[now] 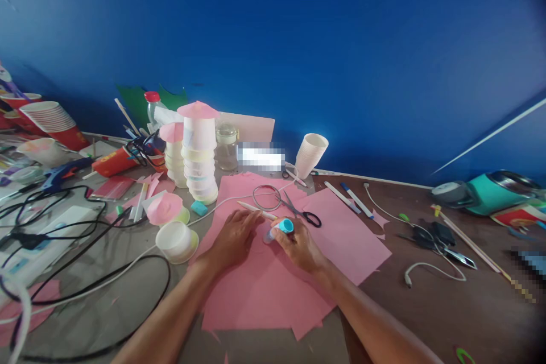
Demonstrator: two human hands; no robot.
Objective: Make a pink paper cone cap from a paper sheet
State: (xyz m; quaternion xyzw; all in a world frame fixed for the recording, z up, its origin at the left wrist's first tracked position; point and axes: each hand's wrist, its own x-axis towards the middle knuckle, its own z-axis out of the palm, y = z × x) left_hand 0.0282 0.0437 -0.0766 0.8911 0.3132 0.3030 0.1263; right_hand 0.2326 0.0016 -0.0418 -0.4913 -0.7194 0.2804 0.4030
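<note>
The right hand (301, 247) grips a turquoise-ended tube (286, 226), which sits tilted just over the middle of the pink paper (273, 296); whether its lower end touches the sheet cannot be told. The left hand (236, 239) lies palm down on the paper, open, its fingertips close to a pale pencil (245, 205). Good work here probably depends on the left palm pressing the sheet evenly while the right fingers keep a light, firm hold low on the tube. The scissors (303, 214) lie just beyond the right hand, so a wide sweep could knock them.

The bench (409, 318) is brown to the right and grey to the left, crowded on both sides. Black cables (168, 276) loop around a white power strip (51, 239), and a tower of white cups (199, 136) with a pink top stands beside a glass jar (227, 156). A leaning stack of cups (310, 153) stands farther right, and a turquoise vessel (488, 193) lies at the far right. A blue wall (341, 68) closes the space behind.
</note>
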